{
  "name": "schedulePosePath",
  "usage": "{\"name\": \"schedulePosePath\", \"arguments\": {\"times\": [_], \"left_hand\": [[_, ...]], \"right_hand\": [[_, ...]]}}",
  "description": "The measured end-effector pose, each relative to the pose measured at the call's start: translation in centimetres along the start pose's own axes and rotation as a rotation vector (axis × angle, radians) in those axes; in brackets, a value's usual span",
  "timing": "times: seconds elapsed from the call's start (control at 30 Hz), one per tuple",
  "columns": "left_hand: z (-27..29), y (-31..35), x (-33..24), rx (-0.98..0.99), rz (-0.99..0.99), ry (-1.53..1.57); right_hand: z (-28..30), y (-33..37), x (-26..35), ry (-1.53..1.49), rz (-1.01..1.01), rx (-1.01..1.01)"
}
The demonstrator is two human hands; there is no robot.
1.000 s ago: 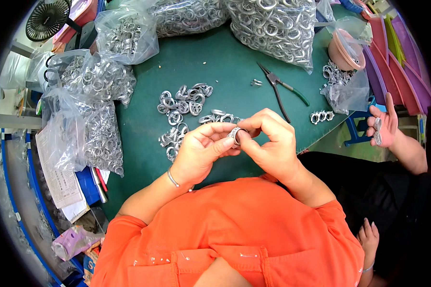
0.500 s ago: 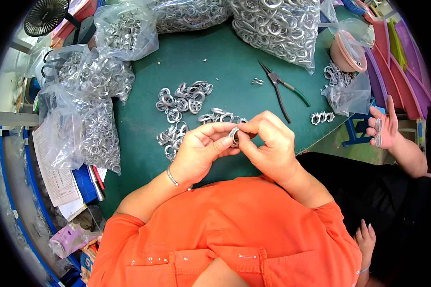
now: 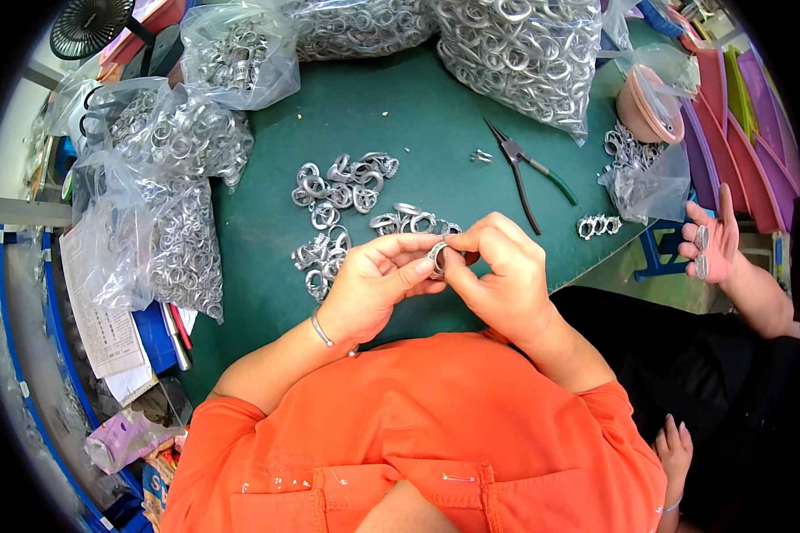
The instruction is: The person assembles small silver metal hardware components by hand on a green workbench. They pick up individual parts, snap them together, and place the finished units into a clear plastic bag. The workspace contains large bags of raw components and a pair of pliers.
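we note the left hand and right hand pressed together, fingertips of both pinched on 1 small metal ring held just above the near edge of the green table. loose rings lie on the table just beyond the hands, and green-handled pliers lie beyond the right hand.

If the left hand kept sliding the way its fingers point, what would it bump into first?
The left hand points toward the right hand, so it would probably meet the small metal ring both hands pinch, then the right hand's fingers.
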State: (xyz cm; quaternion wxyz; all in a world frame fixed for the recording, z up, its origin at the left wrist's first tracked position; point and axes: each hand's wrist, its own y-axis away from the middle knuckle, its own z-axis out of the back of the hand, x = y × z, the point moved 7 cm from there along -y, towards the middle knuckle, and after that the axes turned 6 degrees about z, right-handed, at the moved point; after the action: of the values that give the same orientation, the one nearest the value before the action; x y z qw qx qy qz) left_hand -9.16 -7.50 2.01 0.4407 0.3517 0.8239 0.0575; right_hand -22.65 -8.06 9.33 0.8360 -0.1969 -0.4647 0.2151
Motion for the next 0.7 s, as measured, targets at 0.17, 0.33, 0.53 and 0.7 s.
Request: {"name": "schedulePosePath", "arguments": {"times": [0.17, 0.33, 0.53, 0.7], "left_hand": [[0.2, 0.0, 0.2, 0.002, 0.014, 0.004], [0.1, 0.0, 0.0, 0.021, 0.008, 0.001], [0.4, 0.1, 0.0, 0.014, -0.058, -0.011], [0.4, 0.4, -0.5, 0.000, -0.107, -0.054]], "right_hand": [[-0.2, 0.0, -0.2, -0.031, -0.057, 0.016], [-0.2, 0.0, 0.0, 0.002, -0.001, 0.012], [-0.2, -0.2, 0.8, 0.059, 0.149, -0.025], [-0.3, -0.1, 1.1, 0.077, 0.217, -0.030]]}}
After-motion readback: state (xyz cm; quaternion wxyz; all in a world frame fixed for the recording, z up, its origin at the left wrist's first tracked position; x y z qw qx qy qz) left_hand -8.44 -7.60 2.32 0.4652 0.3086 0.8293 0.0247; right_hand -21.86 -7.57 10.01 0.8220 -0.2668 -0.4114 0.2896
